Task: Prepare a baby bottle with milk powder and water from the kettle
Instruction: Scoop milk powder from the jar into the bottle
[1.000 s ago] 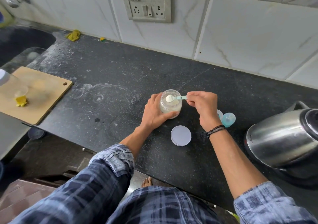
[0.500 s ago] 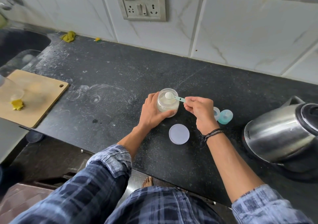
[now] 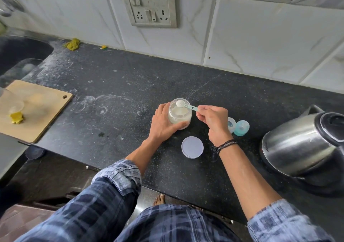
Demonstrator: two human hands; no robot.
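1. The black speckled stone counter [image 3: 115, 85] carries everything.
2. A steel electric kettle [image 3: 301, 145] stands at the right.
3. The left hand [image 3: 163, 124] is wrapped around a clear round jar of milk powder [image 3: 179, 114] at mid-counter.
4. The right hand [image 3: 214, 119] pinches a pale green scoop [image 3: 186, 105], heaped with powder, above the jar mouth.
5. A round white lid [image 3: 192, 147] lies near the jar.
6. A pale blue baby bottle [image 3: 240, 127] lies behind the right hand.

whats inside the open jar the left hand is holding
The jar holds pale milk powder, seen through its clear wall and open top. A heaped scoop held by the right hand sits over the mouth. The left hand covers the jar's lower left side.
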